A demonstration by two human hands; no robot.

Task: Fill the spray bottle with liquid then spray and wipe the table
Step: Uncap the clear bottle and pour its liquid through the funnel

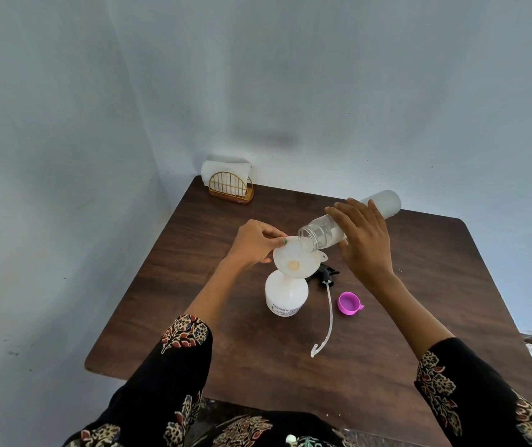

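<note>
My right grip [366,240] wraps the frosted bottle [384,204], fingers curled round its middle, tilting it mouth-down toward nine o'clock so the open clear neck hangs over the funnel [293,258]. My left grip [256,241] pinches the funnel's rim at its ten o'clock edge, thumb and fingertips pressed on the white plastic. The funnel sits in the neck of the white spray bottle [286,295], which stands upright near the middle of the dark wood worktop [419,317]. A little pale liquid shows at the funnel's throat. Just beside the spray bottle at three o'clock lies the black spray head [326,274], its clear dip tube [327,317] trailing toward six o'clock and ending in a hook. Near the tube, at its three o'clock, a pink cap [349,303] rests open side up. At the worktop's far twelve o'clock corner, against the pale blue wall [290,75], a gold wire holder [230,187] stands with white napkins [222,167] in it.
</note>
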